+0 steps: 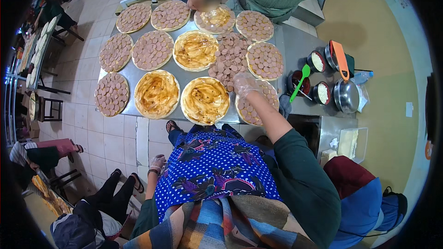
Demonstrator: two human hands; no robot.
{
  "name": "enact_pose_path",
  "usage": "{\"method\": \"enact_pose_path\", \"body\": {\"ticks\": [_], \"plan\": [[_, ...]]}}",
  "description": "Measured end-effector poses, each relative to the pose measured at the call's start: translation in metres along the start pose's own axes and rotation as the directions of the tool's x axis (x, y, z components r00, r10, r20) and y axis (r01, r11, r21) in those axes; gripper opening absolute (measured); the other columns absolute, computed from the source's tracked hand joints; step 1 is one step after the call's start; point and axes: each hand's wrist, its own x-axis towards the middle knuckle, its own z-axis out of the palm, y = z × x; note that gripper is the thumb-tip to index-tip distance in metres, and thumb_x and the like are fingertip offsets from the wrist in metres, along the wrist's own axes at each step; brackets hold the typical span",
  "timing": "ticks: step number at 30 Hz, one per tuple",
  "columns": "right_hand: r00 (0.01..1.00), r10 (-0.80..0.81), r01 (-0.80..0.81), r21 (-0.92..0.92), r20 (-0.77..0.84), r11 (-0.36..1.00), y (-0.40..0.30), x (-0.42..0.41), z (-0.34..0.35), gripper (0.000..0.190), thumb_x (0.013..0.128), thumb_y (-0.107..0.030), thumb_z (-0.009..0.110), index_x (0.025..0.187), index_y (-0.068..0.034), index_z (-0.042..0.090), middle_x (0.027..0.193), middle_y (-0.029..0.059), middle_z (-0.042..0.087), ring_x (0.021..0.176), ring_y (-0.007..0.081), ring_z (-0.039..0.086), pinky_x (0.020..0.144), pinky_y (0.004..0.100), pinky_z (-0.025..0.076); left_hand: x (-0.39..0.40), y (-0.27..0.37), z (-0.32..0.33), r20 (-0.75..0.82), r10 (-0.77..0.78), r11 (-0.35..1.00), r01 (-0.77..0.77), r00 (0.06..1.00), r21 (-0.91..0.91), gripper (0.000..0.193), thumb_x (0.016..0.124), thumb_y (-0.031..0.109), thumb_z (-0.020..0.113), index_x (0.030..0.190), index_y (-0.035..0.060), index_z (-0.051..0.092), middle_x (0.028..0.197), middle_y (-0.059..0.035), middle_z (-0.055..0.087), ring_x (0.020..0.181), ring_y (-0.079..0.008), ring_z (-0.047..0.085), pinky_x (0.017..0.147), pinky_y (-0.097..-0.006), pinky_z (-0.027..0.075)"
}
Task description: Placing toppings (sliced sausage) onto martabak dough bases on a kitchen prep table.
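Note:
My right hand (245, 84), in a clear plastic glove, is at the near edge of a heap of round sausage slices (230, 57). Its fingertips are hard to make out, so whether it holds slices is unclear. Under my forearm lies a dough round covered with sausage slices (248, 111). Just left of the heap are sauce-spread dough rounds (205, 100), including one nearest me (157, 94) and one farther back (196, 51). My left hand (158, 163), also gloved, hangs low beside my blue dotted apron (214, 162), away from the table; its fingers show poorly.
Several slice-topped rounds (111, 94) line the steel table (188, 76). Across it, another person's hand (198, 2) is over a partly covered round (215, 19). At right stand bowls of white filling (323, 93), a green spatula (300, 83), an orange-handled tool (340, 58) and a metal bowl (347, 96).

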Motion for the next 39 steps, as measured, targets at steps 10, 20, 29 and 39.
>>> {"method": "enact_pose_path", "body": {"ticks": [10,20,29,39], "plan": [[0.998,0.008,-0.012,0.064,0.065,0.998,0.002,-0.014,-0.018,0.017,0.066,-0.013,0.052,0.076,-0.005,0.062,0.081,0.0153,0.060,0.077,0.0296,0.058,0.068,0.0388,0.046,0.020,-0.007,0.000,0.056,0.077,0.979,-0.087,0.995,0.186,0.036,0.076,0.021,0.048,0.109,0.0043,0.049,0.086,-0.0121,0.059,0.071,-0.0203,0.059,0.061,-0.0315,0.046],[0.976,0.139,-0.216,0.813,0.167,0.540,0.061,-0.029,-0.018,0.007,0.067,-0.004,0.061,0.074,-0.004,0.059,0.068,0.0031,0.057,0.061,0.0109,0.054,0.055,0.0226,0.044,0.066,-0.064,-0.003,0.054,0.215,0.975,-0.218,0.975,0.053,0.038,0.075,0.022,0.047,0.109,0.0059,0.049,0.083,-0.0101,0.059,0.065,-0.0184,0.059,0.049,-0.0318,0.043],[0.951,0.101,-0.301,0.790,0.293,0.534,0.104,-0.088,0.011,0.011,0.064,0.001,0.065,0.072,-0.002,0.058,0.065,0.0013,0.056,0.058,0.0086,0.050,0.054,0.0219,0.042,0.038,-0.025,-0.002,0.103,0.107,0.987,-0.119,0.989,0.112,0.035,0.076,0.021,0.048,0.105,0.0028,0.051,0.080,-0.0109,0.060,0.066,-0.0192,0.059,0.052,-0.0289,0.045],[0.998,0.054,-0.040,0.388,-0.025,0.921,0.090,-0.079,0.009,0.009,0.063,-0.012,0.058,0.068,-0.004,0.058,0.061,0.0127,0.055,0.057,0.0241,0.053,0.054,0.0334,0.042,0.046,0.020,-0.006,-0.045,0.021,1.000,-0.021,0.999,0.012,0.036,0.077,0.023,0.049,0.108,0.0056,0.049,0.083,-0.0095,0.059,0.066,-0.0174,0.059,0.050,-0.0289,0.042]]}}
